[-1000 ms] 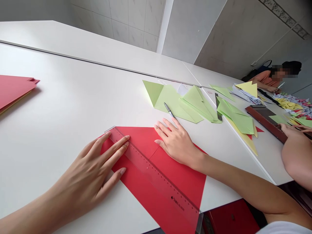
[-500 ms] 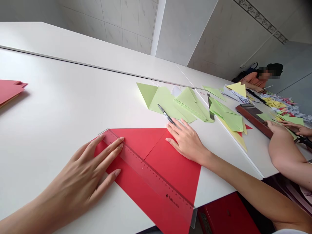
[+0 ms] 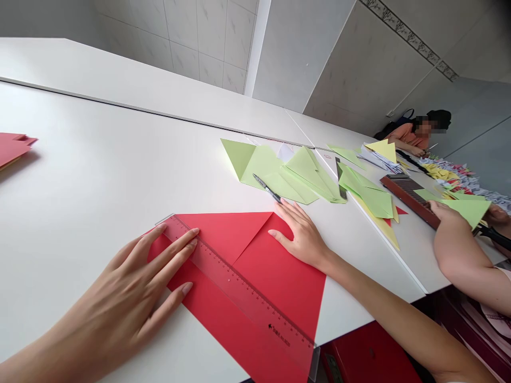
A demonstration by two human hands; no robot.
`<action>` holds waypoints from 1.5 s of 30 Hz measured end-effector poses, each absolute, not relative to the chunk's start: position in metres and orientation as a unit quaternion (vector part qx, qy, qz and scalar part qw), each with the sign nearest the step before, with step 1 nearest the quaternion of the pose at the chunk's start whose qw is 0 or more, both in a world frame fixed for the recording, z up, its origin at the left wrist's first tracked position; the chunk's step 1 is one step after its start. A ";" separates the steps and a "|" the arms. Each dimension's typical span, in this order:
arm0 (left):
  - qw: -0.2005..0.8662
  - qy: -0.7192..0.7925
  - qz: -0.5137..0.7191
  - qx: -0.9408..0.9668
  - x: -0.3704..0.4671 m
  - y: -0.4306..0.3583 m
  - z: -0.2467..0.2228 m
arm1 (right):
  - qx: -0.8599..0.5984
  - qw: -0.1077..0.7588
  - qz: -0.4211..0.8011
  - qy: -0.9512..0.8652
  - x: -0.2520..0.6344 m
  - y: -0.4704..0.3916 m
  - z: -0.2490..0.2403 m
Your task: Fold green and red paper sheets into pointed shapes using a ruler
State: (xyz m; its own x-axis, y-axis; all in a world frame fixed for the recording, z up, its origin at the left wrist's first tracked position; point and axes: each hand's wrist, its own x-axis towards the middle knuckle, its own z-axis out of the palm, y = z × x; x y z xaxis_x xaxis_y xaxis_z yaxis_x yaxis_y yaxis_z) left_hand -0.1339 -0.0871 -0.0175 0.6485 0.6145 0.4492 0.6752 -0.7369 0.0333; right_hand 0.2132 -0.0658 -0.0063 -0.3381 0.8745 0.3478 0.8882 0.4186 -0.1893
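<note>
A folded sheet of red paper [image 3: 291,255] lies on the white table in front of me, its lower corner past the near edge. Across it, slantwise, rests a clear plastic ruler [image 3: 239,284]. My left hand [image 3: 136,287] lies flat with fingers stretched, fingertips pressing the ruler's upper left end. At the paper's upper right, my right hand [image 3: 305,234] is spread and resting on the sheet, holding nothing. Its fingertips reach the lower end of a pen [image 3: 264,186], which lies on light green paper [image 3: 265,162]; whether they touch it I cannot tell.
Stacked green folded papers [image 3: 313,178] lie beyond my right hand. To the right, a co-worker's hand [image 3: 441,210] holds green paper at a brown paper trimmer [image 3: 411,199]. Pink paper [image 3: 16,149] sits far left. Another person [image 3: 415,133] sits at the back.
My right hand has slid slightly on the paper, its fingers shifting toward the pen's end. The co-worker's green sheet at the trimmer has been raised. The view has shifted a little.
</note>
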 end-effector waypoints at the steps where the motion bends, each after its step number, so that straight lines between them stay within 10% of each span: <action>1: 0.067 -0.359 -0.219 -0.905 -0.134 -0.087 -0.018 | -0.536 0.203 -0.021 -0.819 0.213 -0.066 -0.006; 13: 0.052 -0.371 -0.154 -0.915 -0.126 -0.093 0.000 | -0.486 0.160 -0.025 -0.859 0.196 -0.069 -0.002; 26: 0.026 -0.391 -0.176 -0.903 -0.127 -0.093 -0.005 | -0.471 0.338 -0.026 -0.814 0.200 -0.078 -0.002; 45: 0.046 -0.370 -0.252 -0.893 -0.136 -0.086 -0.029 | -0.555 0.218 0.376 -0.710 0.209 0.003 0.041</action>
State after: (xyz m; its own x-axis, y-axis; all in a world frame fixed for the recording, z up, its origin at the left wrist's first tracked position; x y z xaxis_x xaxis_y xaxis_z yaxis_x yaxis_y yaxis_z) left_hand -0.1358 -0.0862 -0.0286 0.5993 0.6377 0.4839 0.6842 -0.7218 0.1038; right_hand 0.2092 0.0030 0.0411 -0.2896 0.9512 -0.1069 0.6234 0.1027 -0.7751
